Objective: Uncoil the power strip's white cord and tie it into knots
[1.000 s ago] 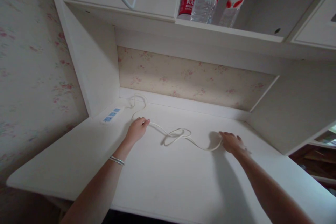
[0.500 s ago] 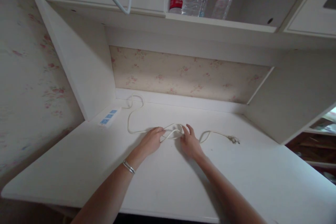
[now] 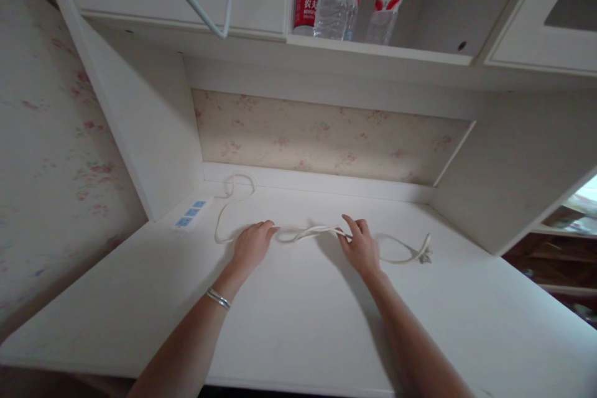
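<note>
A white power cord [image 3: 311, 232] runs across the white desk, with a twisted, looped stretch between my two hands. My left hand [image 3: 253, 245] is closed on the cord at the left end of that stretch. At its right end my right hand [image 3: 360, 247] pinches the cord between thumb and fingers, with the index finger raised. Beyond my right hand the cord curves to a plug [image 3: 424, 255] on the desk. Leftward it winds back to a white power strip [image 3: 191, 214] with blue socket faces, near the left side panel.
Overhead, a shelf holds several plastic bottles [image 3: 332, 3], and a pale blue-white bent tube [image 3: 200, 9] hangs before the cabinet door. Side panels bound the desk [image 3: 298, 323] left and right. Floral wallpaper [image 3: 317, 137] covers the back wall.
My hands have moved apart, left hand leftward and right hand rightward, drawing the looped cord between them longer and narrower. The plug has turned and shifted slightly. The view has tilted up a little.
</note>
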`<action>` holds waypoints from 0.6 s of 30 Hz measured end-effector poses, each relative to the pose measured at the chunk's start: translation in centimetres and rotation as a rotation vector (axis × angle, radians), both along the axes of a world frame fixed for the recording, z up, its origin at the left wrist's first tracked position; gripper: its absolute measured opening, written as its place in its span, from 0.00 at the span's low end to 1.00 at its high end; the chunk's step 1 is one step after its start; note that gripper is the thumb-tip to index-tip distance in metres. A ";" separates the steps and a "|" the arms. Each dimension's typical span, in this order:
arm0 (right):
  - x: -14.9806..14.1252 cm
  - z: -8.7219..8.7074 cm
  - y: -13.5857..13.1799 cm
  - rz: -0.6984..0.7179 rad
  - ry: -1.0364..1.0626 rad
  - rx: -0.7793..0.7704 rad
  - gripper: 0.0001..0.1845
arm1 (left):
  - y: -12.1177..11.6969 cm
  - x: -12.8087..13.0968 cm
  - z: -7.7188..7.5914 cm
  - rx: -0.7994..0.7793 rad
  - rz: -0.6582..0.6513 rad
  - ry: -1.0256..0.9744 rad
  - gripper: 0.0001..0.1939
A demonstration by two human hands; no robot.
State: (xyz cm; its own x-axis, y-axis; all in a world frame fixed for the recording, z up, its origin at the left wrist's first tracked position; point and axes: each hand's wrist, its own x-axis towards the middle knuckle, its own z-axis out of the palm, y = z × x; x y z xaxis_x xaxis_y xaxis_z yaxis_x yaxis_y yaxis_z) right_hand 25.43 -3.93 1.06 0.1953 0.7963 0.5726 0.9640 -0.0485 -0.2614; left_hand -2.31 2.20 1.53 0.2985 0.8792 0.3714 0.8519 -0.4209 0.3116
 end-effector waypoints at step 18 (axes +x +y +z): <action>5.1 0.2 1.3 -0.521 0.159 -0.283 0.32 | 3.2 -3.5 0.8 -0.077 0.215 -0.548 0.18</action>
